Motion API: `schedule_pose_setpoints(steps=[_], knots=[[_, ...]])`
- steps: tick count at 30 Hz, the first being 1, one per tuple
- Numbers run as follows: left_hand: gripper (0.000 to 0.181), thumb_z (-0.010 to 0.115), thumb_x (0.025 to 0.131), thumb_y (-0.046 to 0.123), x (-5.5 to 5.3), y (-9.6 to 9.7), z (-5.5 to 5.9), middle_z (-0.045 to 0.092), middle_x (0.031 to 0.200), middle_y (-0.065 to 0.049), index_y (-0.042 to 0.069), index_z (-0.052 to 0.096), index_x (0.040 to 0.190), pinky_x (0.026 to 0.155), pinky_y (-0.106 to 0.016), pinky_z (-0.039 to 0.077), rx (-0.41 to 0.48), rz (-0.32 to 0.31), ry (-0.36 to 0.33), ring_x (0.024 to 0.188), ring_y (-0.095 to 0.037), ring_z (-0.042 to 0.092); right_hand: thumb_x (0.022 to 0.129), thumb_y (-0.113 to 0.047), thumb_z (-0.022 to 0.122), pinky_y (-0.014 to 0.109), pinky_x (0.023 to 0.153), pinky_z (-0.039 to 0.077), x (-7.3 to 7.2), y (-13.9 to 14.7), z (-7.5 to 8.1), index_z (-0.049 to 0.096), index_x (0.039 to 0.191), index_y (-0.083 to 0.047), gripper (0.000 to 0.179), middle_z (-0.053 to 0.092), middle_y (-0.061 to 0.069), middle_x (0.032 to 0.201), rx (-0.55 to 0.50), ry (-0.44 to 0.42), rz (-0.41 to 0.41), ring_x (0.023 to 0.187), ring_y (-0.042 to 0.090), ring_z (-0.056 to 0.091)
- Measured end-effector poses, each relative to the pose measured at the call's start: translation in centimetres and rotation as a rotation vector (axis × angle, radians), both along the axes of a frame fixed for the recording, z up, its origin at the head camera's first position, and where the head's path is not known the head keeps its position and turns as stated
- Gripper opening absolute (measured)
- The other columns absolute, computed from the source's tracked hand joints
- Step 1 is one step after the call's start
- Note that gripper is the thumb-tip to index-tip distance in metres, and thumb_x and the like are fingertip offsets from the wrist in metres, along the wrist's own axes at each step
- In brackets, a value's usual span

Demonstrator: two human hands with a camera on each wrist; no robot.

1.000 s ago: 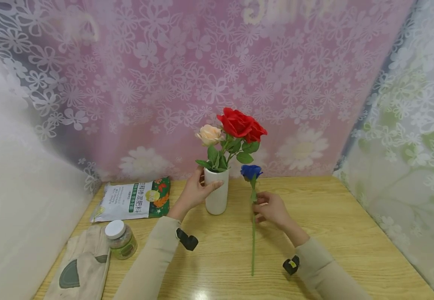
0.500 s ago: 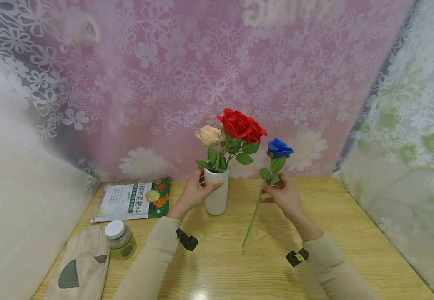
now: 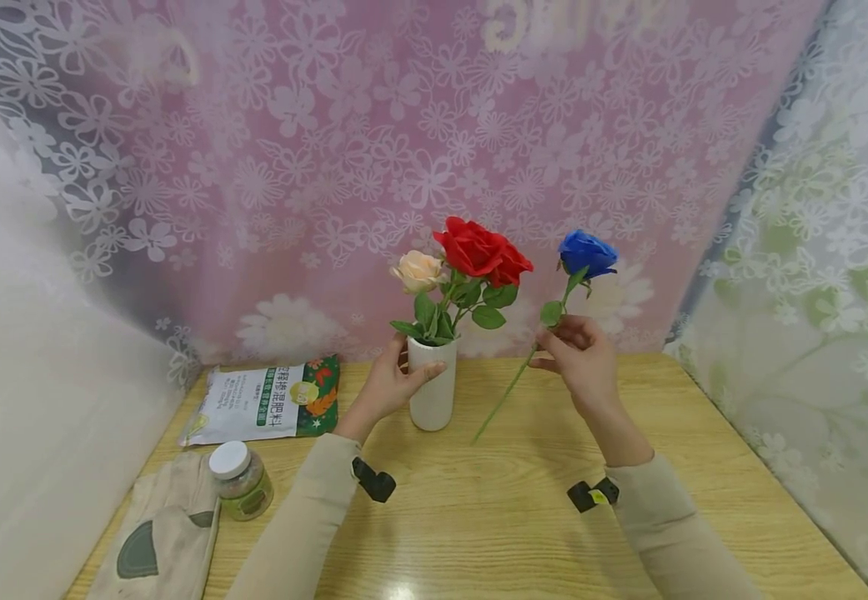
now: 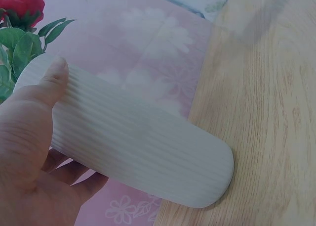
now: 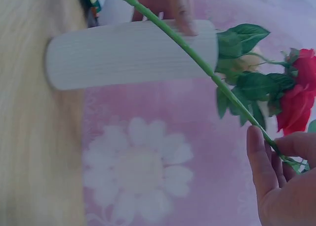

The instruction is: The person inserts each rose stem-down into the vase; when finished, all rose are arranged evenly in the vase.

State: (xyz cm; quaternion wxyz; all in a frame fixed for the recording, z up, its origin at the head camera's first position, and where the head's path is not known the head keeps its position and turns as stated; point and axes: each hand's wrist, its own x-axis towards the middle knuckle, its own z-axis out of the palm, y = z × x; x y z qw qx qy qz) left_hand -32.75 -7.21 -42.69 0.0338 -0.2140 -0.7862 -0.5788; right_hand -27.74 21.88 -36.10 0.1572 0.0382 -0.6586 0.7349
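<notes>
A white ribbed vase [image 3: 434, 400] stands upright on the wooden table, holding red roses [image 3: 479, 250] and a cream rose [image 3: 418, 271] with green leaves. My left hand [image 3: 390, 383] grips the vase near its rim; in the left wrist view the thumb [image 4: 57, 77] lies along one side and the fingers go behind. To the right, my right hand [image 3: 579, 362] pinches the green stem of a blue rose [image 3: 587, 254] just below its leaves. That rose is tilted, bloom up to the right, with its stem [image 5: 197, 60] slanting down towards the vase, its lower end above the table.
On the left lie a fertilizer bag [image 3: 264, 400], a jar with a white lid [image 3: 242, 479] and a pair of beige gloves [image 3: 159, 529]. A pink floral curtain [image 3: 328, 167] hangs behind the table [image 3: 464, 533], with pale sheets at both sides.
My right hand has lifted the blue rose up and to the right, and the stem has tilted from near vertical to a slant. The left hand and vase have stayed in place.
</notes>
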Motion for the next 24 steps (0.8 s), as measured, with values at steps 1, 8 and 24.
schedule_pose_setpoints(steps=[1,8,24], knots=[[0.076,0.078,0.098,0.031,0.0,0.0,0.0,0.055,0.153,-0.013,0.026,0.035,0.161,0.110,-0.059,0.052,0.003,0.000,-0.001,0.138,-0.037,0.059,0.099,-0.001,0.070,0.032,0.067,0.066,0.0,-0.1,0.3,0.058,0.116,-0.005,0.022,0.068,-0.002,0.094,-0.025,0.019,-0.010,0.080,0.011,0.075],[0.077,0.078,0.099,0.031,0.1,0.0,0.0,0.053,0.154,-0.013,0.026,0.034,0.161,0.110,-0.058,0.052,0.001,-0.002,0.002,0.139,-0.037,0.058,0.096,0.007,0.069,0.033,0.064,0.066,0.2,-0.9,2.3,0.063,0.113,-0.005,0.021,0.070,0.003,0.093,-0.124,0.154,-0.079,0.077,0.014,0.074],[0.075,0.078,0.098,0.034,0.0,-0.1,0.0,0.056,0.151,-0.013,0.024,0.036,0.160,0.109,-0.055,0.055,-0.016,0.009,-0.010,0.137,-0.035,0.060,0.089,-0.001,0.083,0.036,0.066,0.065,-0.4,-2.1,5.8,0.060,0.107,-0.005,0.029,0.066,0.009,0.094,-0.331,0.284,-0.245,0.080,0.020,0.074]])
